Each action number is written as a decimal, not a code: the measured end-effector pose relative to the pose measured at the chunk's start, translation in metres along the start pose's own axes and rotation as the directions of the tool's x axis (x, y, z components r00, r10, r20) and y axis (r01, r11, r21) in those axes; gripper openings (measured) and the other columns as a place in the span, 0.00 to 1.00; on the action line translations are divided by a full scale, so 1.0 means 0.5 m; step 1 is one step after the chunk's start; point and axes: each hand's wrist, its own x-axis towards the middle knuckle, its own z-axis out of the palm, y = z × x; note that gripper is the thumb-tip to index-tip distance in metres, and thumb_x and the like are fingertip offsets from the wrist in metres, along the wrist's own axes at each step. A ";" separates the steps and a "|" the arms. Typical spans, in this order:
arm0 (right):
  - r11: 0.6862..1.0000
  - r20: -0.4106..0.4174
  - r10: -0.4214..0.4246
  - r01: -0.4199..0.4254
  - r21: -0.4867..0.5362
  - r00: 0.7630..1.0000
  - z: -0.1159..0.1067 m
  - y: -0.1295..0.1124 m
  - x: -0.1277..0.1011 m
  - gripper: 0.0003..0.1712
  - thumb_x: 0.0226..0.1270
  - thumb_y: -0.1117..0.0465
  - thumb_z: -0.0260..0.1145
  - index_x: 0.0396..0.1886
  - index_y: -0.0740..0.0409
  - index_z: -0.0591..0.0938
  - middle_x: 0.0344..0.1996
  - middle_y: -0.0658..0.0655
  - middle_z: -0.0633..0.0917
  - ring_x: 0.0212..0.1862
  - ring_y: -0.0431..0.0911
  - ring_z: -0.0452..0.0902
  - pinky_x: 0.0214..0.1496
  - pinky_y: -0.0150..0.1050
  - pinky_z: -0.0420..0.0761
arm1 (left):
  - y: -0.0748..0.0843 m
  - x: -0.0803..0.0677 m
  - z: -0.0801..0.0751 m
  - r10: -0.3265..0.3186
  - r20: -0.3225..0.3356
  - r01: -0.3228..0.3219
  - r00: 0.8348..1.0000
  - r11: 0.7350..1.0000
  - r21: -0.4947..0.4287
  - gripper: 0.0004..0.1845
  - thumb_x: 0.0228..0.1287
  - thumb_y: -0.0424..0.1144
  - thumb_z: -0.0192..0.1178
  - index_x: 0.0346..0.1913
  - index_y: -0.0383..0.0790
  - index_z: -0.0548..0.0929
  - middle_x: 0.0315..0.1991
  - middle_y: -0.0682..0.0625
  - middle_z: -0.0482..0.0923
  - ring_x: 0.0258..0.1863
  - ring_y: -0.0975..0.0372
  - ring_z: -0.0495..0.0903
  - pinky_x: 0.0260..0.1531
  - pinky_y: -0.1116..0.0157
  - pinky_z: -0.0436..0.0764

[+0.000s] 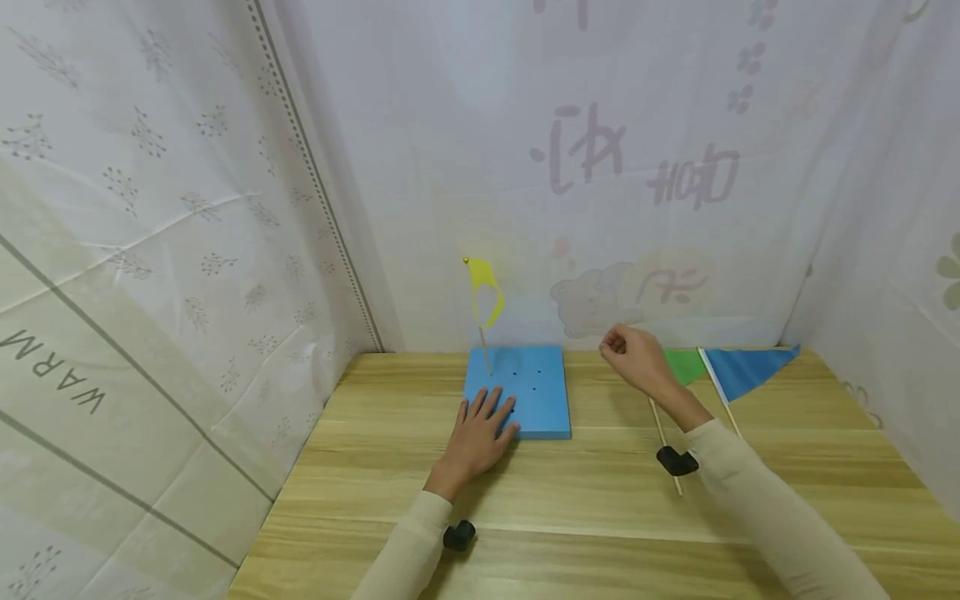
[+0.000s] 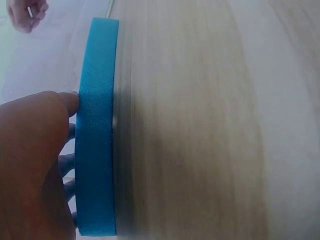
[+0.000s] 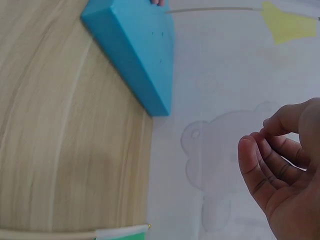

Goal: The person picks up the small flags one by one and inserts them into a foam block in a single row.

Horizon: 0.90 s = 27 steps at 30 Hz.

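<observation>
A blue board with several small holes lies at the back of the table. Upright in its left part, tilted slightly, stands a yellow flag on a thin wooden stick. My left hand rests flat on the board's near left corner, fingers spread; in the left wrist view its thumb lies at the board's edge. My right hand hovers right of the board, fingers loosely bent toward the thumb and nothing held. Below it in the head view are a green flag, partly hidden by the wrist, and a blue flag.
Both loose flags lie on the wooden table at the right, their sticks pointing toward the near side. Printed curtains hang behind the table and at both sides. A black wrist device is on the left sleeve, another on the right.
</observation>
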 end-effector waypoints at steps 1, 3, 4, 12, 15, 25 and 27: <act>1.000 0.003 0.006 -0.006 0.000 1.000 -0.003 0.005 -0.005 0.07 0.78 0.62 0.65 0.41 0.62 0.86 0.35 0.60 0.88 0.38 0.53 0.85 0.42 0.51 0.85 | 0.001 0.000 -0.001 -0.002 0.000 0.002 1.000 1.000 0.002 0.32 0.86 0.58 0.46 0.85 0.52 0.64 0.87 0.46 0.54 0.87 0.44 0.49 0.84 0.36 0.48; 1.000 0.005 0.016 -0.016 -0.001 1.000 -0.009 0.015 -0.013 0.08 0.79 0.62 0.65 0.42 0.61 0.86 0.35 0.60 0.88 0.38 0.52 0.84 0.41 0.49 0.84 | 0.001 0.000 -0.001 -0.004 -0.001 0.004 1.000 1.000 0.005 0.32 0.86 0.58 0.47 0.85 0.52 0.64 0.87 0.46 0.54 0.87 0.44 0.49 0.84 0.36 0.48; 1.000 0.007 0.021 -0.021 0.000 1.000 -0.012 0.019 -0.017 0.08 0.79 0.62 0.65 0.42 0.62 0.86 0.35 0.60 0.88 0.38 0.52 0.84 0.41 0.47 0.84 | 0.001 0.000 -0.002 -0.003 -0.001 0.003 1.000 1.000 0.004 0.32 0.86 0.58 0.47 0.85 0.51 0.64 0.87 0.45 0.54 0.87 0.44 0.49 0.84 0.36 0.48; 0.998 0.023 0.067 -0.067 -0.003 0.997 -0.036 0.059 -0.055 0.08 0.79 0.62 0.64 0.44 0.62 0.86 0.37 0.61 0.89 0.39 0.52 0.84 0.40 0.43 0.82 | 0.000 -0.003 -0.001 0.006 -0.013 -0.006 1.000 1.000 0.003 0.32 0.86 0.56 0.48 0.84 0.49 0.65 0.86 0.43 0.55 0.87 0.42 0.51 0.83 0.35 0.50; 0.996 0.043 0.090 -0.090 -0.003 0.995 -0.047 0.069 -0.070 0.09 0.80 0.62 0.62 0.45 0.63 0.86 0.38 0.62 0.89 0.40 0.53 0.85 0.39 0.44 0.82 | 0.001 -0.004 -0.002 0.005 -0.011 -0.005 1.000 1.000 -0.002 0.32 0.86 0.56 0.48 0.84 0.49 0.65 0.86 0.43 0.55 0.87 0.42 0.51 0.83 0.35 0.49; 0.989 0.082 0.142 -0.138 -0.051 0.987 -0.056 0.111 -0.117 0.08 0.79 0.62 0.65 0.44 0.63 0.85 0.37 0.61 0.88 0.39 0.53 0.85 0.38 0.44 0.82 | 0.003 -0.005 -0.005 0.004 -0.006 -0.004 1.000 1.000 -0.013 0.32 0.86 0.56 0.48 0.84 0.49 0.65 0.87 0.44 0.55 0.87 0.43 0.50 0.84 0.35 0.49; 0.990 0.077 0.133 -0.129 -0.062 0.988 -0.055 0.121 -0.126 0.07 0.78 0.62 0.66 0.43 0.63 0.85 0.36 0.60 0.88 0.38 0.51 0.84 0.37 0.44 0.82 | 0.001 -0.003 -0.004 0.013 -0.012 -0.013 1.000 1.000 -0.014 0.32 0.86 0.56 0.48 0.84 0.49 0.66 0.86 0.43 0.55 0.87 0.42 0.51 0.83 0.34 0.49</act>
